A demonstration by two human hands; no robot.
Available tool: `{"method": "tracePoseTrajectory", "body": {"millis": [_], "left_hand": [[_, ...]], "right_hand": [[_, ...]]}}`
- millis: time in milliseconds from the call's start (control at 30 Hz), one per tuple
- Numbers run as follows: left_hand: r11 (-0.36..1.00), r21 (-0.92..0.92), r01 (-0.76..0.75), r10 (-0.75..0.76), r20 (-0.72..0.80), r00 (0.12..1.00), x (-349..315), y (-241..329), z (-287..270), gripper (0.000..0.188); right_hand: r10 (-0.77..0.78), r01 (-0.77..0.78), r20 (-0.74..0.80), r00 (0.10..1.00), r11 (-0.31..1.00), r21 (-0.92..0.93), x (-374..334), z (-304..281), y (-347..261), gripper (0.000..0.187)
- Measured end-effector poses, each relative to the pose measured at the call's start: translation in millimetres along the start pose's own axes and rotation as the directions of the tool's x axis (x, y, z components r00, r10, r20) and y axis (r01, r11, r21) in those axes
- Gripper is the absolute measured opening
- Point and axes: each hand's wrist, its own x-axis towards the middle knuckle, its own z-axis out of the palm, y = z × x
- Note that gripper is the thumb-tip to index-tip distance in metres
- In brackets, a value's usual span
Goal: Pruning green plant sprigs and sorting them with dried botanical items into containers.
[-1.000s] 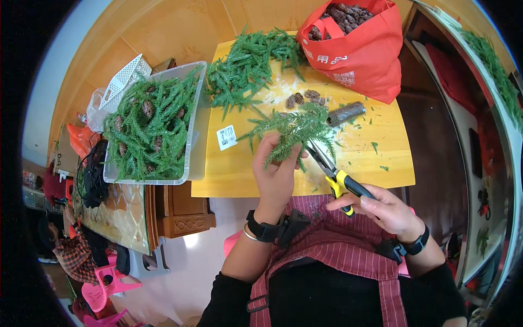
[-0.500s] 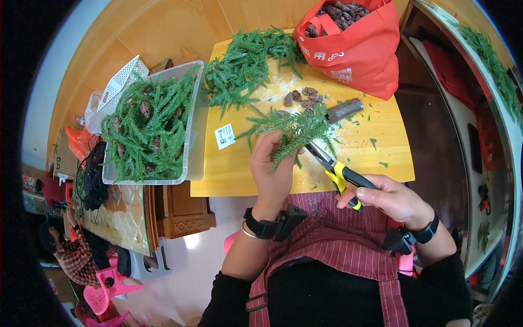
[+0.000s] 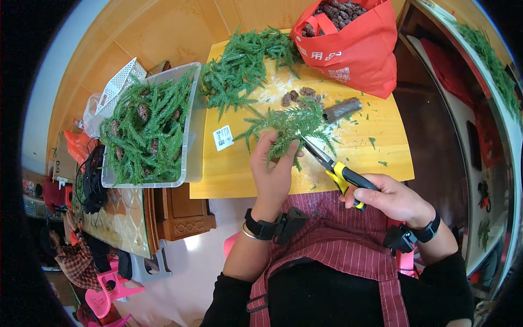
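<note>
My left hand (image 3: 274,165) is closed around the stem end of a green artificial pine sprig (image 3: 302,124), which fans out over the yellow table. In my right hand (image 3: 389,197) is a pair of long-nose pliers (image 3: 343,173) with black and yellow handles. The metal jaws point up and left and reach the base of the sprig beside my left fingertips. Exactly what the jaw tips grip is hidden by the needles. Just beyond the sprig lie several brown pine cones (image 3: 295,96) and a dark brown roll (image 3: 342,110).
A clear plastic bin (image 3: 192,131) at the left holds pine sprigs with cones. Loose green sprigs (image 3: 245,60) are piled at the table's far side. A red bag (image 3: 354,52) of pine cones stands far right. A white label card (image 3: 223,138) lies on the yellow table (image 3: 234,174).
The plier handles have drawn closer together, and the jaws have moved slightly left against the sprig's base. My left thumb has risen along the stem.
</note>
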Motion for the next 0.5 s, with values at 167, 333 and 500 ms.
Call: {"method": "tracePoseTrajectory", "body": {"millis": [167, 333, 500], "left_hand": [[0.986, -0.128, 0.105, -0.111, -0.043, 0.993, 0.7, -2.2, 2.6, 0.022], [0.959, -0.234, 0.158, -0.159, 0.014, 0.987, 4.2, -4.4, 2.5, 0.020], [0.924, -0.297, 0.240, -0.234, 0.056, 0.971, 6.3, -0.6, 4.7, 0.017]], "right_hand": [[0.025, -0.027, -0.057, 0.998, 0.999, -0.035, -1.5, 2.0, 0.0, 0.021], [0.036, -0.039, -0.074, 0.997, 0.999, -0.036, -3.4, 2.9, -3.0, 0.021], [0.101, -0.108, -0.119, 0.988, 0.993, -0.056, -5.1, 2.8, -2.1, 0.022]]}}
